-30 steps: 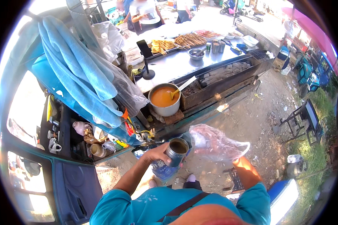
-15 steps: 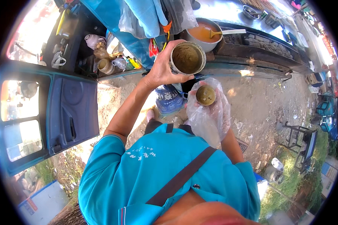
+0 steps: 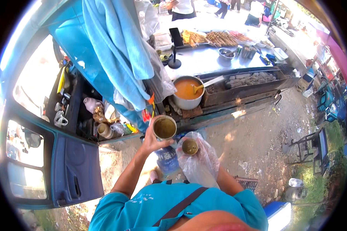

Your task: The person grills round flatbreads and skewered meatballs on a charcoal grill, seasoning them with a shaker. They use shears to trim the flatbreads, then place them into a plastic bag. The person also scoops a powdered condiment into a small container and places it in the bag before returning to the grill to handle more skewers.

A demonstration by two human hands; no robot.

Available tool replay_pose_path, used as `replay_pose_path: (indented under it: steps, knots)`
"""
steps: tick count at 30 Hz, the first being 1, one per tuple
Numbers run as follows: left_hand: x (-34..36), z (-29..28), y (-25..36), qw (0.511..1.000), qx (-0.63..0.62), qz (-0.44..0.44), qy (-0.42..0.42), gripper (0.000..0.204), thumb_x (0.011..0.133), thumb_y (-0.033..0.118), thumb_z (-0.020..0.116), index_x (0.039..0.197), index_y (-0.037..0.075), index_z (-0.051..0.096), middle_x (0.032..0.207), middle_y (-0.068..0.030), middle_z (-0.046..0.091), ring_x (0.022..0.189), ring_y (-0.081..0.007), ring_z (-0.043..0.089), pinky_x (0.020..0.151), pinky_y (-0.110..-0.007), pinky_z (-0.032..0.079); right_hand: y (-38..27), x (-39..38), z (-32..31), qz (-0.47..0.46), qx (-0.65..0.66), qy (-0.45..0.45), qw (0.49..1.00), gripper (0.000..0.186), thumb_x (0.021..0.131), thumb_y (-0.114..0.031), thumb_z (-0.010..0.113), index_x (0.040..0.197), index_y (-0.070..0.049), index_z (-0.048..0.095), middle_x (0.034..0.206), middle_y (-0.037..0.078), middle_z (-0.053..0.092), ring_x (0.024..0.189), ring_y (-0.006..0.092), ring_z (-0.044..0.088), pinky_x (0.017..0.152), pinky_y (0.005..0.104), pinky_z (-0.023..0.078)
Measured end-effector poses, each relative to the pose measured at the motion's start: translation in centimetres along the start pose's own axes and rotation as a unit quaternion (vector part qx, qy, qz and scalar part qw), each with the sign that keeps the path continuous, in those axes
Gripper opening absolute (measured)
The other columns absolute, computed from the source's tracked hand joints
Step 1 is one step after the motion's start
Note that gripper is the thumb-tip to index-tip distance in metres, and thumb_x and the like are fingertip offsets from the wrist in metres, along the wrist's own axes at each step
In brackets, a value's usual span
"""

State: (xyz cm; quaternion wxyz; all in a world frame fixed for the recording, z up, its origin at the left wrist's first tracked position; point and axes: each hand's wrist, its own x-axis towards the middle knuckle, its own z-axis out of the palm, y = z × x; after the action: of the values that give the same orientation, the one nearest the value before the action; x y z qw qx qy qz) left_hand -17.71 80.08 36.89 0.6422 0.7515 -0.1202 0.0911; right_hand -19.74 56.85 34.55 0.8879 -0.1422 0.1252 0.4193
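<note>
My left hand (image 3: pixel 147 141) is closed round a round tub (image 3: pixel 164 128), tilted so that the brownish-green powder or paste inside shows. To its right, my right hand (image 3: pixel 202 158) holds a small round cup or lid (image 3: pixel 190 147) with a little of similar brownish stuff in it. A clear plastic bag (image 3: pixel 196 169) lies round that hand and hides most of its fingers. The tub and the small cup are close together but apart. Beyond them a pot (image 3: pixel 189 104) of orange sauce stands with a yellow-ended brush or spatula (image 3: pixel 198 87) in it.
Right of the pot runs a long grill trough (image 3: pixel 254 78) with grey coals. Skewers (image 3: pixel 221 38) lie on the metal counter behind. A light-blue towel (image 3: pixel 115 50) hangs at the upper left, above an open vehicle door (image 3: pixel 73 169). A blue printed bag (image 3: pixel 167 161) stands below my left hand.
The view has tilted up, bringing more of the counter and skewers in. Both hands appear lower and further left in the picture, still holding the tub and the small cup.
</note>
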Motion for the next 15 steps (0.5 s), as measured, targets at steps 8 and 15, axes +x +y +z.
replay_pose_path:
  steps: [8, 15]
  knots:
    - [-2.8, 0.3, -0.6, 1.000, -0.017, -0.021, 0.010, 0.085, 0.056, 0.026, 0.082, 0.124, -0.001, 0.038, 0.116, -0.0115, 0.052, 0.110, -0.0205, 0.049, 0.098, -0.034, 0.035, 0.6, 3.5, -1.5, -0.014, -0.137, 0.014, 0.990, 0.042, 0.092, -0.042, 0.047, 0.114, -0.006, 0.050, 0.104, 0.011, 0.056, 0.090, 0.0213, 0.056, 0.081, 0.0349, 0.047]
    - [-10.6, -6.5, -4.2, 0.991, 0.049, -0.065, 0.108, 0.081, 0.058, 0.025, 0.082, 0.123, -0.001, 0.041, 0.114, -0.0112, 0.052, 0.109, -0.0204, 0.050, 0.096, -0.034, 0.036, 7.6, 12.9, -2.0, 0.173, -0.144, 0.024, 0.974, 0.041, 0.092, -0.040, 0.048, 0.114, -0.006, 0.050, 0.103, 0.011, 0.057, 0.089, 0.0206, 0.056, 0.081, 0.0337, 0.047]
